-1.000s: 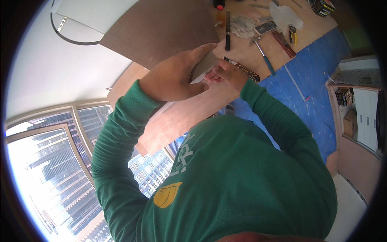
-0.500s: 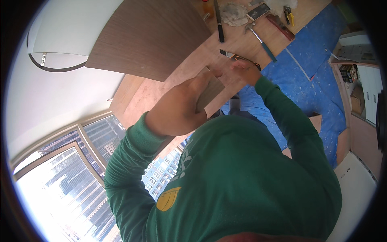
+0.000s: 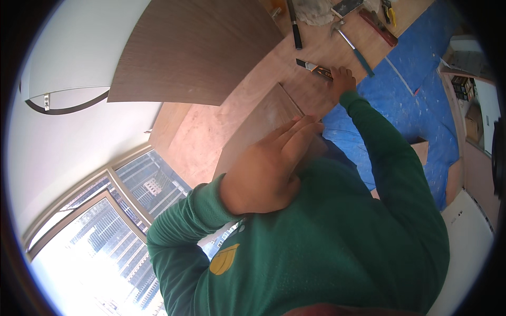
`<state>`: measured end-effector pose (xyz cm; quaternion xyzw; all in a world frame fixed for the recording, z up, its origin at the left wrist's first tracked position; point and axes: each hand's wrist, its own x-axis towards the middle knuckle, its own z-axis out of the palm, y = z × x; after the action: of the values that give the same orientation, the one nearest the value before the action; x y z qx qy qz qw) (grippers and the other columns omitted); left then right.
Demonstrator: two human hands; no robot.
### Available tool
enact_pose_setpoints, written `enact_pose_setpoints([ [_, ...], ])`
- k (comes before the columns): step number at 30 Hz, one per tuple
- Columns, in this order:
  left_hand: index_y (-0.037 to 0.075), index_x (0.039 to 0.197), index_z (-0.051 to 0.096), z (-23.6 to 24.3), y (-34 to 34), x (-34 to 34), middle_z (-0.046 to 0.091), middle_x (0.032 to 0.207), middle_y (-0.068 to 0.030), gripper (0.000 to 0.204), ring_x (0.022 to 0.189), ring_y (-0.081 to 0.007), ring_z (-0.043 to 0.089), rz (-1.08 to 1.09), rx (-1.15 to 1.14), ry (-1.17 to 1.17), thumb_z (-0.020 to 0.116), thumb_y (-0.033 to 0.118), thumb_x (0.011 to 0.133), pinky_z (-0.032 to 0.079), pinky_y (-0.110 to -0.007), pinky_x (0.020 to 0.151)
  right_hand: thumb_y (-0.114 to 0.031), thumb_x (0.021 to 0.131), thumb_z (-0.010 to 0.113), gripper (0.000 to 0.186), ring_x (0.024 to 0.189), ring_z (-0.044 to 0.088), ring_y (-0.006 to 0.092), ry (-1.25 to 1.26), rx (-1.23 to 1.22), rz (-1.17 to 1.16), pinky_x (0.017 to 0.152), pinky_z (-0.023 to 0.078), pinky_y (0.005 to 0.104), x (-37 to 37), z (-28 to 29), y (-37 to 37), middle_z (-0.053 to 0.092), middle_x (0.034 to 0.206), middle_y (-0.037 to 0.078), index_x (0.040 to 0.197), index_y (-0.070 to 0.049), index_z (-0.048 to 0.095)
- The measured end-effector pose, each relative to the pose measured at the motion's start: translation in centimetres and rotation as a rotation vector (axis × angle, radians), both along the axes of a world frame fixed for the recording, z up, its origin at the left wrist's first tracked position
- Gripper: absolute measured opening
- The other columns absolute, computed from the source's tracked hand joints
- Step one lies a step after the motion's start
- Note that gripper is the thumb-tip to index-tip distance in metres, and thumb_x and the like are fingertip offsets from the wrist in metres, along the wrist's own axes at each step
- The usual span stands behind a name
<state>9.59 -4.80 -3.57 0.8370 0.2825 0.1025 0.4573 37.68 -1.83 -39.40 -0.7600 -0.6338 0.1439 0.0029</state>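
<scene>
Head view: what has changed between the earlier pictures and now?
The right hand has left the wooden board and moved rightward to the handle of the utility knife; whether it grips is unclear. The left hand has drawn toward the body, and more of the board's broad face shows. The hammer and large brown panel stayed put.

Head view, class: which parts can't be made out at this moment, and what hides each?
All in the head view:
Knife: the end of its handle, hidden by the right hand.
Left hand: its palm, hidden by the back of the hand.
Board: its near part, hidden by the left hand.
Black-handled tool and cloth: far ends, cut off by the top edge.
</scene>
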Motion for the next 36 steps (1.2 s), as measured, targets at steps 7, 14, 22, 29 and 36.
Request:
enact_pose_setpoints([
  [7,-0.001,0.146,0.047,0.2,0.0,0.3,0.051,0.151,-0.0278,0.076,0.138,-0.0457,0.053,0.012,0.001,0.044,0.063,-0.005,0.072,0.052,-0.047,0.109,-0.027,0.087,0.076,0.047,0.125,0.055,0.0357,0.01,-0.002,0.003,0.096,0.049,0.055,0.4,-2.1,0.7,0.058,0.125,0.014,0.128,-0.012,0.058],
  [14,-0.001,0.145,0.049,0.3,-0.1,1.2,0.052,0.151,-0.0283,0.072,0.137,-0.0459,0.054,0.018,-0.01,0.063,0.066,-0.004,0.074,0.055,-0.048,0.104,-0.022,0.09,0.071,0.043,0.116,0.061,0.0379,0.39,-0.062,0.005,0.098,0.05,0.0499,0.3,-2.2,-0.1,0.06,0.123,0.019,0.128,-0.005,0.059],
  [22,-0.003,0.139,0.054,0.1,0.1,1.1,0.057,0.146,-0.03,0.069,0.131,-0.0481,0.06,0.055,0.013,0.041,0.069,-0.007,0.072,0.054,-0.049,0.106,-0.026,0.096,0.062,0.044,0.103,0.064,0.0458,0.872,0.045,0.075,0.092,0.05,0.0515,-5.6,-2.4,-5.6,0.066,0.106,0.026,0.136,-0.007,0.057],
  [29,0.001,0.137,0.058,0.0,-0.3,1.4,0.059,0.144,-0.0275,0.057,0.13,-0.0453,0.062,0.08,0.017,0.049,0.074,0.003,0.082,0.059,-0.047,0.097,-0.026,0.104,0.055,0.036,0.095,0.066,0.0468,0.821,-0.073,0.112,0.084,0.05,0.0563,-7.3,-3.6,-5.0,0.069,0.099,0.025,0.137,-0.012,0.057],
  [36,-0.005,0.136,0.056,-0.4,-1.2,1.7,0.057,0.145,-0.0308,0.072,0.134,-0.0478,0.058,0.08,-0.01,0.04,0.074,-0.007,0.066,0.051,-0.049,0.111,-0.025,0.104,0.054,0.036,0.099,0.066,0.0467,0.802,-0.135,0.125,0.087,0.05,0.056,-7.8,-3.9,-4.9,0.069,0.104,0.027,0.136,-0.009,0.058],
])
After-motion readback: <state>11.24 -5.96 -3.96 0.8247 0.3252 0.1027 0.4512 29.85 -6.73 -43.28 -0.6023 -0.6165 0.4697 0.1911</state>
